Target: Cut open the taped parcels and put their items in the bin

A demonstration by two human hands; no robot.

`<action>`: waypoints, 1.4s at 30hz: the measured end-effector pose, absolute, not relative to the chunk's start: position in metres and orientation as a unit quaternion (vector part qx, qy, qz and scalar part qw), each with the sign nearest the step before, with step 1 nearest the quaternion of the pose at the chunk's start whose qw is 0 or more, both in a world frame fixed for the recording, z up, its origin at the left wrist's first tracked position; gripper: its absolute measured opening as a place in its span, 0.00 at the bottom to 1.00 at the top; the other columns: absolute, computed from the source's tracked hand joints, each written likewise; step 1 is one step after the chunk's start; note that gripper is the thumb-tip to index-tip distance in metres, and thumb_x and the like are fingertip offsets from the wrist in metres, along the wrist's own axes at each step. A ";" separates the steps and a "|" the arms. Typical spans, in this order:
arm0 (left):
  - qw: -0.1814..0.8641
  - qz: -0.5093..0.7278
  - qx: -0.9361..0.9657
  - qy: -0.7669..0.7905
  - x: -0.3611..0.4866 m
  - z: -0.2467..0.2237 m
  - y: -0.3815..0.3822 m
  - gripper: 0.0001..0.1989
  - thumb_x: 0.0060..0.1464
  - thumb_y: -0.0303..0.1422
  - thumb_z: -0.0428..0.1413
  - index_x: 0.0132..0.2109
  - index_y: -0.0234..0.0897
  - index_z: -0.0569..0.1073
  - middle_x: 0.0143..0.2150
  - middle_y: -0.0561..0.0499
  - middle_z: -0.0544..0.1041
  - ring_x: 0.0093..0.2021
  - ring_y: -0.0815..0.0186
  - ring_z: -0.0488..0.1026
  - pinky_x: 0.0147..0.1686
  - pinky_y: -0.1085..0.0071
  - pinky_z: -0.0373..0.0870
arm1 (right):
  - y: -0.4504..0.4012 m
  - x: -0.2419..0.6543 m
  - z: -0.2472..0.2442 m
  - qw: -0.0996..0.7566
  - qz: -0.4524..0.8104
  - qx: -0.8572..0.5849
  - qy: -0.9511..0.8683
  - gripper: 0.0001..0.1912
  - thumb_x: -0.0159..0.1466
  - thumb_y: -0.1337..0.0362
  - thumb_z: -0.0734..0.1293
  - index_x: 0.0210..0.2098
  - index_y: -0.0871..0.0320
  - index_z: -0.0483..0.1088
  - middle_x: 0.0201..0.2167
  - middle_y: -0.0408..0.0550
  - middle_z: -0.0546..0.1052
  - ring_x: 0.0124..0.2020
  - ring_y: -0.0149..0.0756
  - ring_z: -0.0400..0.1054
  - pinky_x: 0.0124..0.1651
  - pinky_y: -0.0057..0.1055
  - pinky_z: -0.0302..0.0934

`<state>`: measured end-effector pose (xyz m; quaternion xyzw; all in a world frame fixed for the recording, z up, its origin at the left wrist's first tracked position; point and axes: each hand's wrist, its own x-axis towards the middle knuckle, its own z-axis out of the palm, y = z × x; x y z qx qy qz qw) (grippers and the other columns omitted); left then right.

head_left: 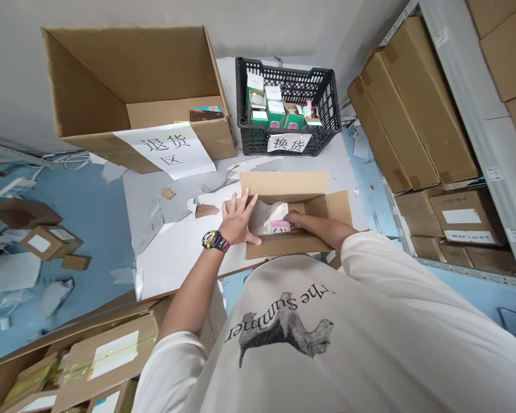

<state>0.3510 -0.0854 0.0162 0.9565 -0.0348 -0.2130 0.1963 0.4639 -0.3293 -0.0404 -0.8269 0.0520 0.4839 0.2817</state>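
Observation:
An open cardboard box [284,246] sits at the table's front edge with its flaps spread. My left hand [237,221] lies with fingers spread on the left side of this box, a watch on its wrist. Inside the box, my right hand [293,218] grips the right end of a small pink-and-white carton [279,226]; part of its fingers is hidden. White paper or packaging [266,213] stands next to the carton, towards my left hand.
Behind stand a large open cardboard box [146,155] with a paper sign and a black plastic crate [322,143] with several green-and-white cartons. Torn paper scraps [155,221] lie on the table [172,258]. Shelves with boxes [417,115] rise on the right; more parcels [112,355] are at lower left.

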 end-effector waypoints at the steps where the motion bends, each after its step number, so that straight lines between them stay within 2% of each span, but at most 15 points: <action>1: 0.194 -0.211 0.957 -0.037 0.351 0.016 -0.085 0.93 0.35 0.59 0.86 0.93 0.46 0.37 0.94 0.31 0.30 0.90 0.13 0.32 0.81 0.14 0.44 | -0.329 0.462 -0.040 0.284 0.488 -0.823 0.064 0.08 0.76 0.63 0.75 0.48 0.63 0.78 0.30 0.47 0.82 0.33 0.40 0.80 0.38 0.32 0.77; 6: 0.199 -0.203 0.958 -0.043 0.353 0.012 -0.082 0.92 0.36 0.60 0.85 0.93 0.47 0.38 0.94 0.31 0.31 0.90 0.13 0.34 0.81 0.16 0.44 | -0.341 0.464 -0.020 0.266 0.480 -0.835 0.024 0.15 0.73 0.73 0.72 0.59 0.61 0.79 0.47 0.55 0.90 0.43 0.46 0.86 0.46 0.36 0.82; 10: 0.209 -0.193 0.958 -0.040 0.353 0.008 -0.081 0.91 0.37 0.59 0.85 0.93 0.48 0.38 0.94 0.32 0.31 0.90 0.13 0.34 0.81 0.16 0.43 | -0.366 0.468 0.017 0.116 0.370 -0.909 -0.156 0.18 0.75 0.70 0.68 0.63 0.60 0.79 0.63 0.63 0.87 0.61 0.58 0.84 0.63 0.43 0.77; 12: 0.212 -0.190 0.958 -0.039 0.352 0.007 -0.081 0.91 0.37 0.59 0.85 0.93 0.49 0.39 0.94 0.32 0.31 0.90 0.13 0.33 0.81 0.15 0.43 | -0.379 0.467 0.038 0.050 0.325 -0.926 -0.188 0.19 0.78 0.68 0.65 0.65 0.58 0.77 0.64 0.65 0.86 0.62 0.60 0.83 0.62 0.45 0.75; 15: 0.213 -0.190 0.958 -0.036 0.352 0.006 -0.080 0.91 0.37 0.59 0.85 0.93 0.49 0.38 0.94 0.32 0.31 0.90 0.13 0.33 0.81 0.15 0.43 | -0.399 0.464 0.065 0.014 0.279 -0.938 -0.205 0.18 0.80 0.65 0.62 0.65 0.56 0.76 0.58 0.62 0.88 0.56 0.60 0.85 0.54 0.43 0.73; 19: 0.211 -0.194 0.957 -0.036 0.354 0.007 -0.079 0.89 0.39 0.60 0.84 0.93 0.48 0.38 0.94 0.32 0.31 0.90 0.13 0.32 0.81 0.15 0.42 | -0.424 0.464 0.094 0.019 0.198 -0.950 -0.240 0.17 0.82 0.63 0.60 0.63 0.55 0.77 0.56 0.60 0.89 0.53 0.58 0.83 0.50 0.41 0.69; 23: 0.206 -0.194 0.958 -0.036 0.355 0.009 -0.078 0.88 0.41 0.62 0.83 0.93 0.48 0.40 0.94 0.32 0.31 0.90 0.13 0.32 0.81 0.15 0.42 | -0.444 0.465 0.123 0.046 0.113 -0.959 -0.254 0.22 0.83 0.63 0.57 0.67 0.56 0.76 0.59 0.60 0.87 0.58 0.59 0.80 0.54 0.43 0.69; 27: 0.211 -0.177 0.961 -0.027 0.355 0.015 -0.079 0.83 0.45 0.63 0.81 0.93 0.48 0.42 0.94 0.31 0.35 0.90 0.16 0.33 0.81 0.15 0.41 | -0.453 0.467 0.148 0.102 0.048 -0.961 -0.253 0.24 0.85 0.61 0.54 0.69 0.56 0.77 0.60 0.60 0.87 0.59 0.56 0.80 0.58 0.42 0.70; 30: 0.269 -0.115 0.956 -0.035 0.358 0.023 -0.081 0.75 0.52 0.65 0.77 0.93 0.48 0.48 0.93 0.30 0.43 0.91 0.22 0.38 0.83 0.19 0.42 | -0.455 0.473 0.158 0.187 0.001 -0.941 -0.281 0.26 0.87 0.55 0.54 0.66 0.55 0.80 0.56 0.58 0.87 0.56 0.54 0.81 0.56 0.41 0.71; 33: 0.385 -0.025 0.920 -0.065 0.367 0.032 -0.082 0.67 0.54 0.65 0.76 0.89 0.44 0.60 0.91 0.31 0.57 0.90 0.27 0.51 0.85 0.27 0.48 | -0.451 0.487 0.162 0.303 -0.038 -0.899 -0.313 0.28 0.87 0.45 0.57 0.60 0.54 0.83 0.50 0.56 0.88 0.49 0.52 0.81 0.52 0.41 0.71; 35: 0.482 -0.004 0.873 -0.074 0.376 0.038 -0.083 0.59 0.53 0.63 0.77 0.84 0.42 0.72 0.84 0.33 0.71 0.84 0.30 0.66 0.83 0.33 0.61 | -0.443 0.500 0.161 0.378 -0.036 -0.868 -0.319 0.29 0.85 0.40 0.61 0.55 0.54 0.84 0.47 0.54 0.89 0.46 0.49 0.81 0.50 0.40 0.71; 36: 0.533 -0.016 0.843 -0.069 0.381 0.041 -0.083 0.54 0.54 0.63 0.77 0.78 0.41 0.78 0.78 0.35 0.79 0.77 0.33 0.75 0.78 0.36 0.71 | -0.437 0.507 0.160 0.413 -0.027 -0.855 -0.313 0.29 0.84 0.38 0.64 0.54 0.55 0.85 0.45 0.53 0.89 0.44 0.48 0.80 0.49 0.39 0.71; 38: 0.624 -0.059 0.778 -0.035 0.390 0.047 -0.086 0.42 0.53 0.64 0.77 0.63 0.38 0.88 0.60 0.38 0.90 0.59 0.39 0.87 0.60 0.45 0.87 | -0.422 0.521 0.154 0.486 -0.003 -0.827 -0.283 0.30 0.79 0.34 0.70 0.51 0.55 0.85 0.41 0.50 0.88 0.42 0.46 0.80 0.46 0.38 0.71; 40: 0.692 -0.074 0.718 0.022 0.397 0.053 -0.091 0.37 0.49 0.65 0.78 0.48 0.36 0.88 0.45 0.40 0.90 0.42 0.48 0.87 0.38 0.57 0.89 | -0.403 0.530 0.145 0.572 0.010 -0.789 -0.222 0.29 0.73 0.34 0.76 0.50 0.54 0.84 0.38 0.48 0.86 0.40 0.44 0.79 0.44 0.37 0.72; 42: 0.742 -0.043 0.665 0.080 0.401 0.060 -0.097 0.37 0.43 0.64 0.81 0.44 0.35 0.86 0.37 0.43 0.87 0.34 0.56 0.83 0.26 0.65 0.82 | -0.384 0.531 0.134 0.666 0.009 -0.733 -0.136 0.29 0.70 0.34 0.79 0.53 0.52 0.82 0.38 0.46 0.86 0.39 0.42 0.79 0.42 0.35 0.73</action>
